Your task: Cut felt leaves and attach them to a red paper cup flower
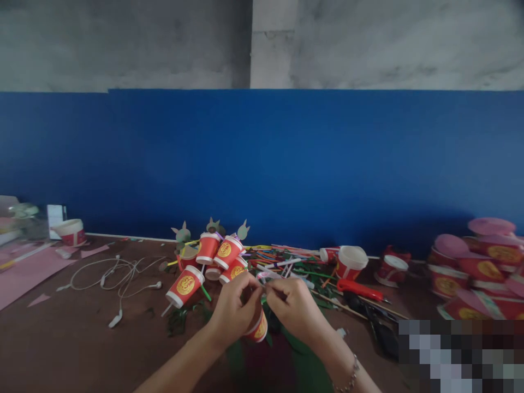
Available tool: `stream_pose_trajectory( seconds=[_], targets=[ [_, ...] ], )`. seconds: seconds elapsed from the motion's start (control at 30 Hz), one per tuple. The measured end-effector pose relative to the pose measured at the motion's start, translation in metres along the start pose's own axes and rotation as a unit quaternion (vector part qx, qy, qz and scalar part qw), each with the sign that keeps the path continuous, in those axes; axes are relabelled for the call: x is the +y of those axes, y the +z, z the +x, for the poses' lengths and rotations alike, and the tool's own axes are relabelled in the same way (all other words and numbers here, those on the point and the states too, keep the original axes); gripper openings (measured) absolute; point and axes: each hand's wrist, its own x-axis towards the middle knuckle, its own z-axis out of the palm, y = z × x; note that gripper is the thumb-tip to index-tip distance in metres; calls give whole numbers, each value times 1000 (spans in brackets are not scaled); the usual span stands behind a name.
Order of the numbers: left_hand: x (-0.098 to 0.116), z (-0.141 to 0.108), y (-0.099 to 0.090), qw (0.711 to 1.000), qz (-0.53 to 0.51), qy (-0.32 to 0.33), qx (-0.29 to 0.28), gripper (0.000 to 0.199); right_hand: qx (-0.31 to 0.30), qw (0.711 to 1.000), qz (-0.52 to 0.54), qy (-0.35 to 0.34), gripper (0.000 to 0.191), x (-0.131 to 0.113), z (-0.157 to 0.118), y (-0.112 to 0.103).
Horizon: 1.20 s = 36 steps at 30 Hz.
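Note:
My left hand (pixel 237 305) and my right hand (pixel 295 307) meet above the middle of the table, fingertips pinched close together. What lies between the fingers is too small and hidden to make out. Just beneath my left hand shows a small red paper cup (pixel 258 329) with a yellow emblem, tilted and partly covered by the fingers. A pink-and-white striped rim (pixel 268 275) appears right behind the fingertips. To the left stands a cluster of red paper cups (pixel 225 254), with another tilted cup (pixel 186 286) on its near side.
Coloured pipe cleaners and sticks (pixel 278 256) lie behind my hands. On the right are a white-lined cup (pixel 351 263), a red-handled tool (pixel 362 289) and piled cups (pixel 485 267). White earphones (pixel 123 278) and pink paper (pixel 33 273) lie left. A blue panel (pixel 262 164) backs the table.

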Motion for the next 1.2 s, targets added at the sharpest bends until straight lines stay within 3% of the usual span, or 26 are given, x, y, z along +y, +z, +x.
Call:
stream_pose_trajectory(
  seconds=[0.23,0.5,0.6,0.67,0.77,0.87,0.97,1.03,1.13,1.2],
  targets=[
    [-3,1,0,1000,-12,7,7,15,-9,997,70,-1,23,0,0,-1],
    [-1,-4,3,998,-56,22,29,16,-22,972,224,68,27,1,6,7],
    [0,-3,1,995,-83,-2,53,17,3,964,248,97,27,6,9,3],
    [-1,0,-1,990,-115,-50,60,20,36,974,195,112,30,15,10,-3],
    [-4,5,-2,974,-184,-128,13,28,88,989,-41,108,30,37,9,-15],
    [-6,7,-1,955,-232,-181,-30,35,35,963,-225,144,27,59,4,-23],
    [-6,6,2,944,-251,-208,-41,41,8,930,-309,198,19,68,1,-24],
    [-6,5,4,940,-256,-222,-46,42,26,946,-274,172,14,62,3,-22],
    [-8,5,6,924,-287,-249,-40,42,15,994,-47,100,23,42,9,-14],
    [-10,6,8,913,-316,-258,-34,44,-12,993,81,81,23,28,12,-8]
  ],
)
